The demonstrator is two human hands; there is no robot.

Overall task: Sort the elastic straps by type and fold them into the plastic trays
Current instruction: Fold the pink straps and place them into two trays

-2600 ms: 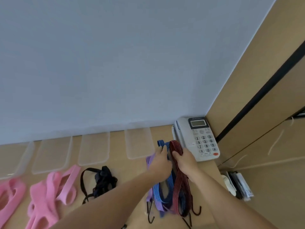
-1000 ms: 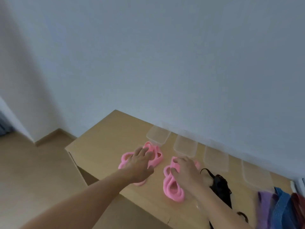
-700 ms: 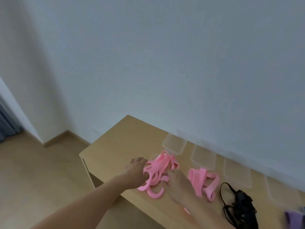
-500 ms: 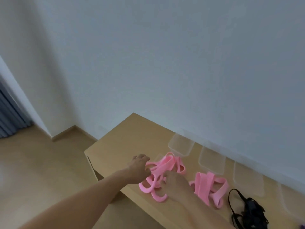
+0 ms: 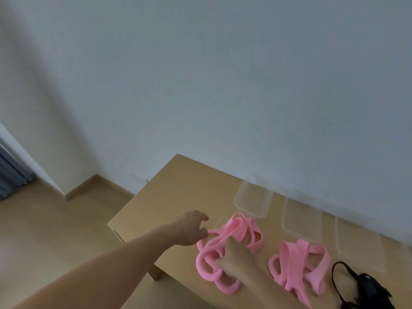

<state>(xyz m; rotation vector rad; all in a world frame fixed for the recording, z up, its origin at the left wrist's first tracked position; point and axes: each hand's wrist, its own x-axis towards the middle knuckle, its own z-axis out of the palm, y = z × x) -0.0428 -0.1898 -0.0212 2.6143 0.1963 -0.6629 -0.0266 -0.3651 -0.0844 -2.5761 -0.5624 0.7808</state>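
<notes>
A person's left hand (image 5: 191,228) pinches one loop of a tangled heap of pink elastic bands (image 5: 242,233), and the right hand (image 5: 237,256) grips the heap's middle. The plastic trays (image 5: 253,201) lie just beyond both hands. If the hands pull apart, the knotted loops could drag the whole heap off the table (image 5: 169,197) near the left wrist, or snap back.

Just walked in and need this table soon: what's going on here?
A person is working a heap of pink elastic bands: the left hand pinches one loop, the right hand grips the tangle. A second pink heap and a black strap bundle lie alongside. The clear plastic trays look empty.
</notes>
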